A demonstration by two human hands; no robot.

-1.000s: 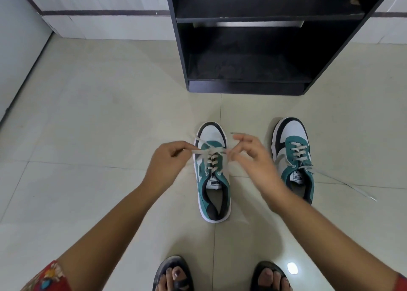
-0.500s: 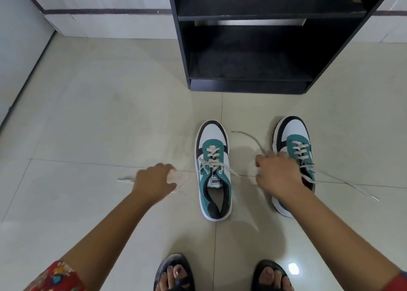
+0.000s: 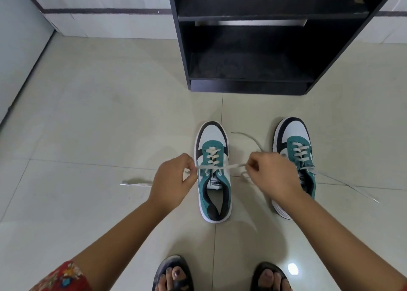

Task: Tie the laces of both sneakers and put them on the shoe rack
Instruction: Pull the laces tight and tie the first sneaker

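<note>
1. Hands were at work over the left-hand white, teal and black lace-up sneaker [image 3: 213, 176], which stood on the glossy cream tiled floor [image 3: 99, 125] with its toe toward the black wooden shoe rack [image 3: 248, 48].
2. The left hand [image 3: 174, 180] was curled, its fingertips pinching one run of that shoe's cream flat lace [image 3: 220, 167] just beside the shoe's left edge.
3. The right hand [image 3: 273, 174] was also curled and pinched the other run of the lace on the shoe's right side, so the lace stretched taut across the tongue between the two hands.
4. One loose lace end [image 3: 136, 183] lay on the floor to the left of the left hand; another end [image 3: 248, 137] curved over the tile between the two shoes.
5. The second matching teal and white sneaker [image 3: 295, 158] stood to the right, partly covered by the right hand and forearm, its own lace [image 3: 343, 183] untied and trailing rightward along the floor.
6. Both sneakers sat on the floor near the rack, not touching it; the rack's shelves looked dark.
7. Two feet in dark open sandals [image 3: 174, 275] showed at the bottom edge, and a red patterned sleeve [image 3: 63, 278] at the lower left corner.
</note>
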